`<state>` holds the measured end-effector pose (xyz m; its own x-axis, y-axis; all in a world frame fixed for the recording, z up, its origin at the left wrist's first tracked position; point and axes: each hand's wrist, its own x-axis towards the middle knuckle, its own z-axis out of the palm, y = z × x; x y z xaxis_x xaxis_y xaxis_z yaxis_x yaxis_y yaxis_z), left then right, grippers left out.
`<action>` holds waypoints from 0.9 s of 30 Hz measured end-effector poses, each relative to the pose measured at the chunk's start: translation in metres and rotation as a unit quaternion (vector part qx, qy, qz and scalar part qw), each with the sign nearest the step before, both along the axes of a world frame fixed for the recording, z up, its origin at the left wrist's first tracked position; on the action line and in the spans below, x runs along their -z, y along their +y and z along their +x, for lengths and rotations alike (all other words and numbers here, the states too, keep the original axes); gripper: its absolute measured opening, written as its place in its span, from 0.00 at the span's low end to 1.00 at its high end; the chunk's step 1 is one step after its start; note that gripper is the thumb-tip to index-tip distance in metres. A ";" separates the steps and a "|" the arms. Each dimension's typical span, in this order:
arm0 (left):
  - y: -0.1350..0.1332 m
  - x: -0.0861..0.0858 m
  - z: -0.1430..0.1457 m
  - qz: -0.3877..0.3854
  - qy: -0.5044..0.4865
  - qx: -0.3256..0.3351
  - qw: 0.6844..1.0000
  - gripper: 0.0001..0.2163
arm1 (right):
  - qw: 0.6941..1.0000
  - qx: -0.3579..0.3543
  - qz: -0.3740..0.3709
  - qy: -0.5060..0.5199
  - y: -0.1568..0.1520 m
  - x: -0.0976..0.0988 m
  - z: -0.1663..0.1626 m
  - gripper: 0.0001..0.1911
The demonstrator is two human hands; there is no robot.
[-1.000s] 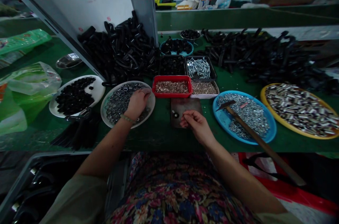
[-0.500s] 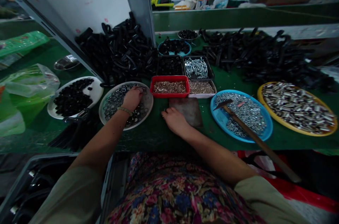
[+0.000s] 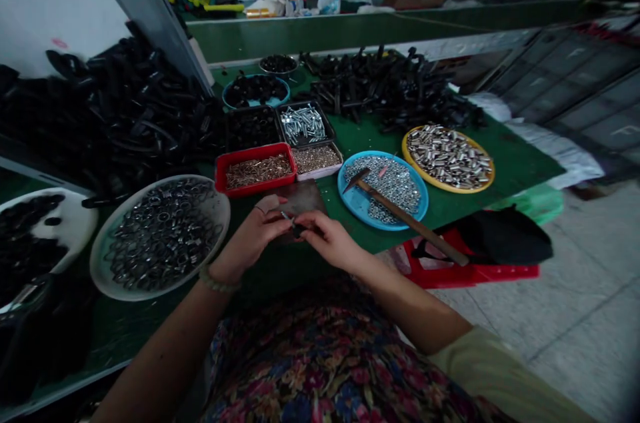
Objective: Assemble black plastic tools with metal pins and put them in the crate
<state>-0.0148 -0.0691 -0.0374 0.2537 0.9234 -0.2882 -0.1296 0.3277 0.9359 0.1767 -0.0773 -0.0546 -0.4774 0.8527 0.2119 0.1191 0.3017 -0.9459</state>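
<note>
My left hand (image 3: 256, 231) and my right hand (image 3: 323, 236) meet above the near edge of the green table (image 3: 350, 136), in front of a dark metal plate (image 3: 300, 197). Both hands pinch one small dark part with a thin metal pin (image 3: 293, 226) between their fingertips. The grey plate of metal rings (image 3: 159, 234) lies just left of my left hand. The red tray of small coppery parts (image 3: 255, 169) sits beyond the hands.
A hammer (image 3: 400, 213) lies across the blue plate of silver nuts (image 3: 384, 188). A yellow plate of metal sleeves (image 3: 449, 158), trays of screws (image 3: 303, 124), piles of black plastic parts (image 3: 115, 123) and a white plate of black pieces (image 3: 35, 236) fill the table. A red crate (image 3: 470, 270) stands at right.
My left hand left the ring plate and my right hand left the table; they came together over the near edge, pinching a small part. The view swung to the right.
</note>
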 end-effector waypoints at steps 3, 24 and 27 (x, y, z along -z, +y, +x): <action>0.012 -0.004 0.028 0.058 0.039 0.070 0.995 0.23 | 0.996 0.060 0.065 -0.030 -0.002 0.005 0.029 0.18; 0.069 0.026 0.159 0.260 0.203 0.215 0.919 0.11 | 0.951 0.256 -0.064 0.160 -0.017 0.013 0.143 0.10; 0.060 0.018 0.128 0.047 -0.050 0.150 0.986 0.07 | 0.971 0.189 -0.085 0.117 -0.017 0.011 0.125 0.10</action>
